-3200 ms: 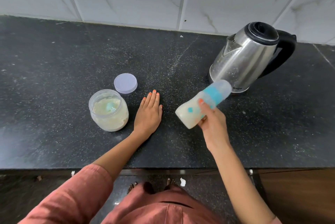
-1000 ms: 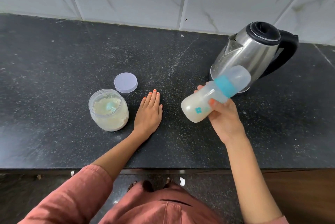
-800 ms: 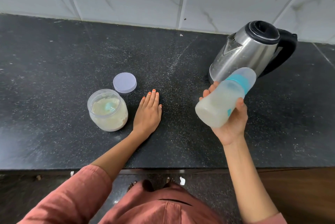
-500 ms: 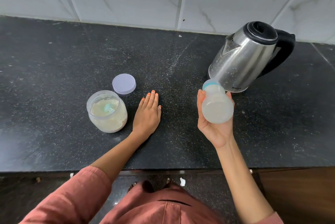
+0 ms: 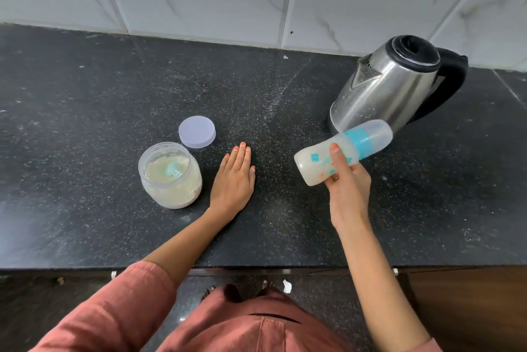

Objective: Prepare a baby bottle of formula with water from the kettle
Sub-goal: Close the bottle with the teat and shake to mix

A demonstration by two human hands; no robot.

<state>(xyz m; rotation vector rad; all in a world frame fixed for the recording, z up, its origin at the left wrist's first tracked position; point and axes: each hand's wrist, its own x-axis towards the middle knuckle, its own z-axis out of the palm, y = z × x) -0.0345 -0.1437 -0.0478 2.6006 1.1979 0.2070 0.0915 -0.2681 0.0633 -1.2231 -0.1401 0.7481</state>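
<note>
The baby bottle (image 5: 313,162) is hanging in the air above the surface (image 5: 85,123), tilted almost flat, with its base pointing left and its clear cap (image 5: 377,135) pointing right, just in front of the kettle (image 5: 390,86). Milky liquid is filling most of the body, and a teal collar (image 5: 360,139) is sitting between body and cap. The right grip (image 5: 346,183) is wrapping round the printed middle of the body from below, with one finger (image 5: 338,157) lying across the front.

The bottle is looking like light, stiff plastic, so most of its weight is probably coming from the liquid, which is likely sloshing and shifting the balance as it tilts. The wall is smooth and may be getting slick if damp. The middle of the body, below the collar, is probably the safest place to hold. The cap is looking like a push-on piece that could be coming loose under a pull.

The left grip (image 5: 233,180) is lying flat and empty on the surface, fingers straight and together. Just to its left an open jar (image 5: 170,183) of pale powder is standing with a teal scoop (image 5: 172,170) inside, and its lilac lid (image 5: 196,132) is lying just behind it.
</note>
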